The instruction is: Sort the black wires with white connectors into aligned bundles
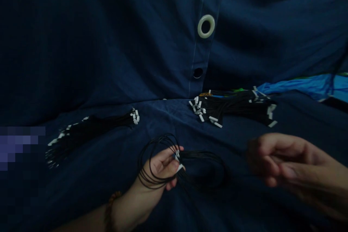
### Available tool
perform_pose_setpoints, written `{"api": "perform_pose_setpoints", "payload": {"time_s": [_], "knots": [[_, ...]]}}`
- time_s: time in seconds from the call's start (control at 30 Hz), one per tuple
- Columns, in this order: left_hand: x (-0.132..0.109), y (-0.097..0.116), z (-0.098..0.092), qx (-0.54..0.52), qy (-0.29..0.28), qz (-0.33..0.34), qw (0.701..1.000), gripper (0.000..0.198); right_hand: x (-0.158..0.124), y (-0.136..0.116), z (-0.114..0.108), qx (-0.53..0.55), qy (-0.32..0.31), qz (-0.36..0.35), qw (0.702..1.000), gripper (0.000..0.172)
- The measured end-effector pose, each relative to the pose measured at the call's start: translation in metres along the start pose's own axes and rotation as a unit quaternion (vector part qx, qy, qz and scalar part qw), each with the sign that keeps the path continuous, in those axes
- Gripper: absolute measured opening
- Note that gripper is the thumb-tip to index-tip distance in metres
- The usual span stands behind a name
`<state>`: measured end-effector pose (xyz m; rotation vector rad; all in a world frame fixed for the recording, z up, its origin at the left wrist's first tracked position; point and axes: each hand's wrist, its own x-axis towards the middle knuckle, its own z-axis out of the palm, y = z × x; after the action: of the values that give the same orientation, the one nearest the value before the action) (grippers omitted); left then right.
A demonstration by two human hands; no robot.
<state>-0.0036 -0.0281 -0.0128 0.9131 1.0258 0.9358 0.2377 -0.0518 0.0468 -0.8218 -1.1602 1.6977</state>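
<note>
Near the bottom centre, my left hand (160, 170) is closed on a bunch of thin black cables (202, 154). The cables bow out in loops on both sides of the fingers, and white connectors (179, 168) stick out by the thumb. Off to the right, my right hand (299, 168) is raised apart from the bunch, its thumb pressed to curled fingers. It is slightly blurred, and whatever it may pinch cannot be made out.
A bundle of black cables with white connectors (95, 127) lies at left on the dark blue cloth (163, 116). A thicker cable bundle (233, 107) lies at right. Behind it is bright blue material (304, 85). Hanging cloth with a pale ring eyelet (199, 26) rises at the back.
</note>
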Motion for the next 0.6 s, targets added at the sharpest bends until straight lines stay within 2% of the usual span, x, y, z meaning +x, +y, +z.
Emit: {"api": "perform_pose_setpoints", "payload": {"time_s": [0.13, 0.2, 0.23, 0.3, 0.37, 0.5, 0.53, 0.57, 0.6], "knots": [[0.005, -0.002, 0.0, 0.003, 0.0, 0.007, 1.0, 0.049, 0.006, 0.015, 0.003, -0.075, -0.078, 0.006, 0.994, 0.025], [0.002, -0.001, 0.001, 0.004, 0.004, 0.005, 1.0, 0.045, 0.007, 0.022, 0.009, -0.167, -0.117, 0.02, 0.979, 0.025], [0.001, -0.001, 0.001, 0.007, 0.009, 0.0, 1.0, 0.043, 0.006, 0.024, 0.012, -0.244, -0.137, 0.014, 0.96, 0.025], [-0.004, 0.001, 0.002, 0.014, 0.018, -0.01, 1.0, 0.04, 0.003, 0.026, 0.018, -0.411, -0.16, -0.014, 0.897, 0.029], [-0.007, 0.002, 0.001, 0.019, 0.025, -0.014, 0.999, 0.036, -0.001, 0.029, 0.024, -0.534, -0.142, -0.044, 0.832, 0.031], [-0.007, 0.002, 0.001, 0.021, 0.014, -0.004, 1.0, 0.033, -0.009, 0.037, 0.035, -0.686, -0.079, -0.05, 0.721, 0.021], [-0.005, 0.002, 0.001, 0.017, 0.011, -0.001, 1.0, 0.034, -0.01, 0.038, 0.037, -0.706, -0.075, -0.04, 0.703, 0.02], [-0.004, 0.002, 0.002, 0.012, 0.009, 0.002, 1.0, 0.035, -0.011, 0.038, 0.039, -0.709, -0.072, -0.03, 0.701, 0.023], [-0.003, 0.003, 0.002, 0.007, 0.012, 0.004, 1.0, 0.036, -0.012, 0.037, 0.039, -0.692, -0.07, -0.019, 0.718, 0.028]]}}
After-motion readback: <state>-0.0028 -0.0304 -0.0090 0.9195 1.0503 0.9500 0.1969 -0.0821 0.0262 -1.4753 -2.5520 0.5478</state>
